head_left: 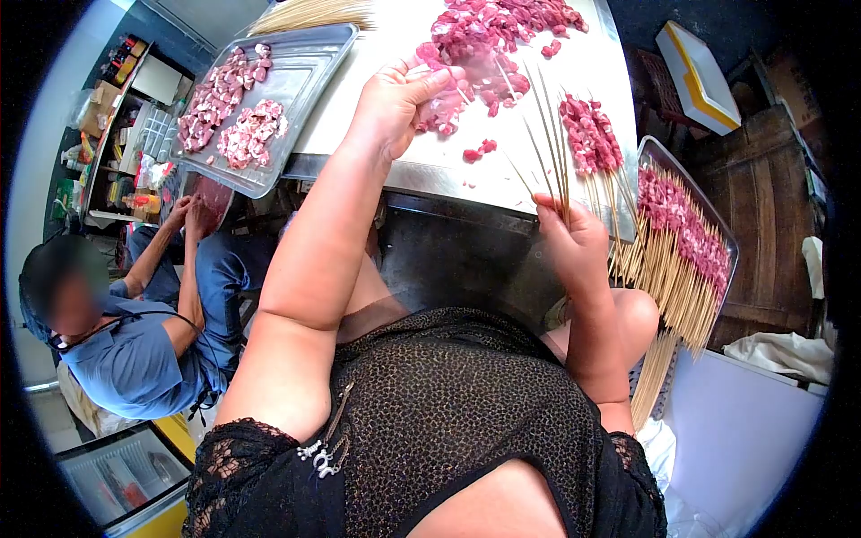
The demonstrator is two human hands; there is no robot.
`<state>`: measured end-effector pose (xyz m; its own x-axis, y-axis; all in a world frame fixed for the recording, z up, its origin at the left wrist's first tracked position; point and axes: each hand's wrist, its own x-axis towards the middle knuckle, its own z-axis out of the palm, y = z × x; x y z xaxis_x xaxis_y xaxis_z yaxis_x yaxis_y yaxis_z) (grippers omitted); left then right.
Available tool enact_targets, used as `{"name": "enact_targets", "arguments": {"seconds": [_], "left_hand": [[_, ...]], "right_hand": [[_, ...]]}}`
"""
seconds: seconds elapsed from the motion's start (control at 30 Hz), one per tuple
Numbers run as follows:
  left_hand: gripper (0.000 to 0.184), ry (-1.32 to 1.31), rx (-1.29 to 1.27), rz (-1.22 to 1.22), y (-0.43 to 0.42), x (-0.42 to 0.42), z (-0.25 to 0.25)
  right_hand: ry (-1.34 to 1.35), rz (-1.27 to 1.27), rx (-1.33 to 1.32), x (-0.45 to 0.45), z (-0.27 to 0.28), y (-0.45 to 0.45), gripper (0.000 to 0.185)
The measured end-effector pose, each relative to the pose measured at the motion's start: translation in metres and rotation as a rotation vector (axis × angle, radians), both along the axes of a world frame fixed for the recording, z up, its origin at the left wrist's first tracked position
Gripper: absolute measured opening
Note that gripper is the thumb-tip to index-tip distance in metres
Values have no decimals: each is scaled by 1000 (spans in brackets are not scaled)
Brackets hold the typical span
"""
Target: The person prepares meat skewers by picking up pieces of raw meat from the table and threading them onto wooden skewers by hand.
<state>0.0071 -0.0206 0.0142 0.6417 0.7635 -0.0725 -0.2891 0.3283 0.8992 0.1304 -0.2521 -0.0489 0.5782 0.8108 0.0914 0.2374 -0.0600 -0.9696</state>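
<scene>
My left hand (pixel 399 103) is over the near edge of the heap of raw meat pieces (pixel 475 40), its thumb and fingers pinched together on what looks like a piece of meat, partly hidden by the fingers. My right hand (pixel 574 240) is closed around the lower ends of several thin bamboo skewers (pixel 556 152), which fan upward over the table. No meat shows on these skewers. A few small red scraps (pixel 479 151) lie between my hands on the white tabletop (pixel 350 134). Just beyond my right hand rests a small stack of loaded meat skewers (pixel 590 134).
A metal tray (pixel 314 72) with two meat piles stands at left, near loose skewers (pixel 314 13). At right, a tray of many loaded skewers (pixel 686 229) sits below table height. A co-worker in blue (pixel 134 350) sits at left. A white-and-yellow box (pixel 700 76) stands back right.
</scene>
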Motion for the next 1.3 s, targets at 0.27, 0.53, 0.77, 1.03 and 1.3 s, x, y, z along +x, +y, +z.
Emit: {"name": "enact_targets", "arguments": {"seconds": [0.27,0.53,0.77,1.03,1.3], "left_hand": [[23,89,30,-84,3,-4,-1],[32,178,88,-162,3,-7,1],[32,89,63,-214,5,-2,-10],[19,-6,6,-83,-4,7,-12],[22,-43,-134,-20,0,7,-14]], "right_hand": [[-191,18,8,4,6,-4,16],[-314,51,19,5,7,0,16],[-114,24,47,-3,-12,5,16],[-19,-20,16,-9,-13,8,17],[4,-41,69,-8,-19,10,16]]}}
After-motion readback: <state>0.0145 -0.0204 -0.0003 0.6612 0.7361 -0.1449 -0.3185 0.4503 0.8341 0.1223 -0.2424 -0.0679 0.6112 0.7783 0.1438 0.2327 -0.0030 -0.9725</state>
